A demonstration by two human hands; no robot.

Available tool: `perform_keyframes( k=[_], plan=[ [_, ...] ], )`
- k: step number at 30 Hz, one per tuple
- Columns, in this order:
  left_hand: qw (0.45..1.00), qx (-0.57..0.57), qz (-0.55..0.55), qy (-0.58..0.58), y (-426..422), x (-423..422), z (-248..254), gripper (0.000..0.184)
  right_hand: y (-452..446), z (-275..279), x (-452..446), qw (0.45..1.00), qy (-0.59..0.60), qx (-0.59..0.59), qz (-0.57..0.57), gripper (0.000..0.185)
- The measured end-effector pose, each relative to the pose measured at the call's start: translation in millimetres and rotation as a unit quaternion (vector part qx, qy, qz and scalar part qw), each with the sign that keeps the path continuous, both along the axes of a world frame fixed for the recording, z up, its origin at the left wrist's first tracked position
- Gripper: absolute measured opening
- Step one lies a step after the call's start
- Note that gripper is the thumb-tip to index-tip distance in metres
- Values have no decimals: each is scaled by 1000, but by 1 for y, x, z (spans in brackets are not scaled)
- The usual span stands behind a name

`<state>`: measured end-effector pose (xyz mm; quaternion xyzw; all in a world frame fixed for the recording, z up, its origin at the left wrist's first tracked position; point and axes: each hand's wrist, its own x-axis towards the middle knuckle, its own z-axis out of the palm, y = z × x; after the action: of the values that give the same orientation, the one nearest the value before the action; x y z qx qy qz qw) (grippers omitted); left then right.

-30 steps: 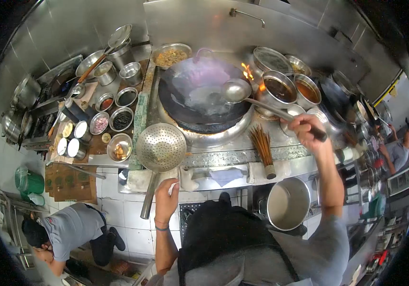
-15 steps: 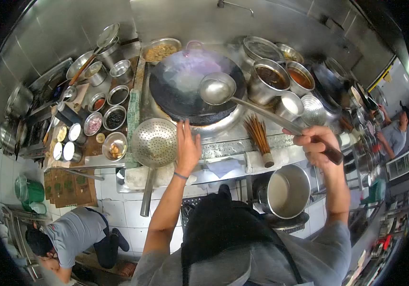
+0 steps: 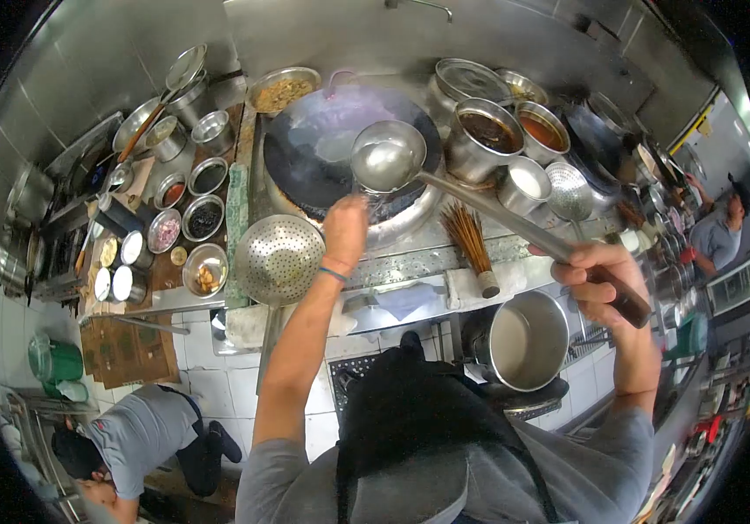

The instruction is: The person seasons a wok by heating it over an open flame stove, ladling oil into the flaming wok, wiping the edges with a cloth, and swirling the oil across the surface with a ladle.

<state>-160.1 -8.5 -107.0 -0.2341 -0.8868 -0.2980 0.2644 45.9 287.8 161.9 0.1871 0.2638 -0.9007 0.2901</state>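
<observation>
My right hand (image 3: 599, 284) is wrapped around the dark end of the handle of a large metal ladle (image 3: 389, 157). The round bowl of the ladle hangs over the right part of a dark wok (image 3: 305, 170), which has whitish vapour over it. At the near rim of the wok is my left hand (image 3: 345, 231), its fingers curled closed. Whatever those fingers hold, if anything, is hidden. Just left of that hand lies a perforated strainer (image 3: 280, 260), and my left forearm partly covers its handle.
A bamboo brush (image 3: 469, 244) lies right of the wok. Behind it stand pots of dark liquid (image 3: 486, 131) and reddish liquid (image 3: 542, 131). Several ingredient bowls (image 3: 203, 218) fill the left counter. A large pot (image 3: 528, 342) sits below the front edge. Two other people are nearby.
My left hand has gone from stretched fingers beside the strainer to a closed grip at the wok's near rim. My right hand has shifted slightly right and down with the ladle.
</observation>
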Motion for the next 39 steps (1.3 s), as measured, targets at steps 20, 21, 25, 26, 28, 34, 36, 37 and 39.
perform_keyframes(
  k=[20,21,25,26,28,34,36,37,39],
  plan=[
    [999,24,-31,8,-17,11,7,27,-2,1,0,994,29,104,9,41],
    [998,22,-37,44,-11,13,8,28,-3,1,0,994,27,104,10,41],
    [999,13,-39,8,-14,10,8,31,-4,3,-1,993,32,109,11,41],
    [998,21,-35,-40,-20,8,9,31,-3,4,-1,993,33,111,8,41],
    [997,-17,-6,-72,-24,8,10,30,-5,4,2,990,46,134,6,44],
    [998,40,-44,27,-16,9,4,21,-4,3,4,984,64,166,20,47],
    [999,19,-25,23,-20,4,2,19,-1,2,5,982,76,172,25,47],
    [1000,8,-14,19,-24,3,0,17,-1,1,6,982,79,167,27,46],
    [999,-15,-34,7,-22,7,-1,14,-3,-1,6,983,75,163,38,43]
  ],
)
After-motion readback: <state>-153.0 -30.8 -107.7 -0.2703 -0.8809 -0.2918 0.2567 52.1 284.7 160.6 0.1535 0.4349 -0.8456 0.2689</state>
